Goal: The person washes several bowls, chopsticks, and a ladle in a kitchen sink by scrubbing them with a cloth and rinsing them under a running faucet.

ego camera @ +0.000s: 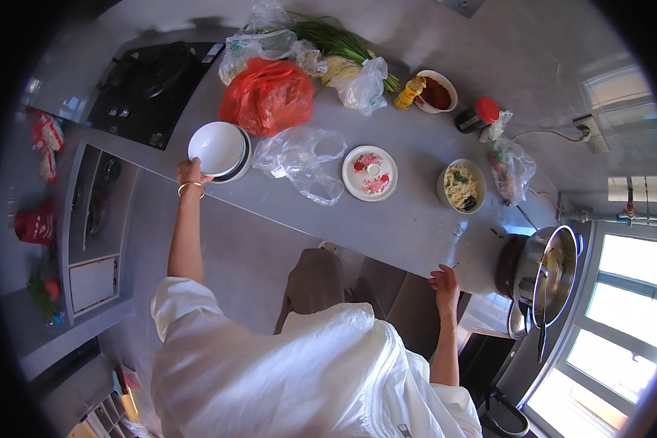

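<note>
My left hand (191, 172) grips the near rim of a white bowl (217, 148) that rests on a stack of bowls at the left of the grey counter. A bangle circles that wrist. My right hand (444, 278) hangs by the counter's front edge with its fingers apart and nothing in them. Between the hands lie a crumpled clear plastic bag (306, 159) and a white lid with red flowers (370, 187). Farther right stands a bowl of noodles with greens (462, 186). A red plastic bag (268, 96) sits behind the bowl stack.
A black gas hob (148, 93) is at the far left. Along the back are green stalks (334, 39), a yellow bottle (409, 93), a bowl of red paste (437, 92) and a red-lidded jar (477, 115). A metal pot (558, 274) with a ladle stands at the right, near the window.
</note>
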